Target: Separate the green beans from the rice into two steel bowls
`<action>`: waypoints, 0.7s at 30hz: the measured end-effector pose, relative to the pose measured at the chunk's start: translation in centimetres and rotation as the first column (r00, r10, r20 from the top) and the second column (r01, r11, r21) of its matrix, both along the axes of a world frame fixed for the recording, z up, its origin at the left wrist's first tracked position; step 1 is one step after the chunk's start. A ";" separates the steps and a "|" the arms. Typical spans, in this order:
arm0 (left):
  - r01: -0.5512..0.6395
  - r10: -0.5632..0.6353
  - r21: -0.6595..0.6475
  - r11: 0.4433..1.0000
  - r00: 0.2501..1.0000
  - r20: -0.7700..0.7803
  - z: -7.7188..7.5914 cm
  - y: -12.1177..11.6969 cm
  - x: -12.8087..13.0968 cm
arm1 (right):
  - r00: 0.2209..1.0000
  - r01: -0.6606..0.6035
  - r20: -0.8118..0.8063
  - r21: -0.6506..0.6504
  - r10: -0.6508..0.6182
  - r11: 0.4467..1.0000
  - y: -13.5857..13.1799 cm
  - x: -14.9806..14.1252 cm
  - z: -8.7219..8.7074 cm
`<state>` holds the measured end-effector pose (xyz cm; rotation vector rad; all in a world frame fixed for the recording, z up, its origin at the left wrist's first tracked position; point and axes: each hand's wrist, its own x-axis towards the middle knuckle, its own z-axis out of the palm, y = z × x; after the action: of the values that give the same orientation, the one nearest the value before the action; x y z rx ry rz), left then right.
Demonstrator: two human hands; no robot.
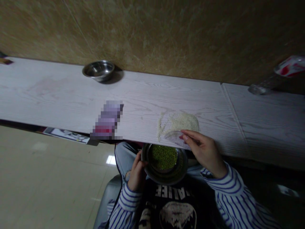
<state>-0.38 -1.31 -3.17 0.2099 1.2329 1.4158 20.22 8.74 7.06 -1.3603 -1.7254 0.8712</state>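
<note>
White grains (184,121) lie heaped on the bench (143,98), beside a clear piece (173,136); a round metal bowl (164,178) holds little green beans (164,156).

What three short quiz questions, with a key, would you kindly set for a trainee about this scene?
1. Multiple choice: what does the left hand grip?
A) the bottle
B) the rim of a metal bowl holding green grains
C) a spoon
2. True or false: a second metal bowl stands nearer the wall than the white grains do.
3. Open question: what is between the fingertips of the right hand?

Key:
1. B.
2. True; the white grains lie spread farther out on the tabletop.
3. A thin, clear piece, plastic by the look of it.
</note>
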 end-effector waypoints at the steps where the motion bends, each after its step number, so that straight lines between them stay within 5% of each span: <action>1: -0.009 0.009 -0.004 1.000 1.000 0.003 -0.2 0.0 0.0 | 0.999 0.018 0.035 0.047 -0.019 0.999 -0.4 -0.4 0.0; 7: 0.012 -0.012 -0.012 1.000 0.999 0.032 -1.0 -0.1 -0.2 | 0.984 -0.099 0.170 0.248 0.058 0.964 -1.3 -3.0 0.1; 16: 0.039 -0.039 -0.034 0.999 0.999 -0.001 -0.9 0.0 -0.1 | 0.972 0.088 0.192 0.236 -0.135 0.968 1.2 1.5 -0.4; 21: 0.084 -0.084 -0.041 0.996 0.996 -0.005 -1.0 0.3 -0.1 | 0.970 0.077 0.195 0.316 -0.145 0.945 1.5 0.6 0.2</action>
<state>-0.53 -1.04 -4.19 0.2364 1.2436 1.3177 20.81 10.26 7.31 -1.3619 -1.8367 0.3801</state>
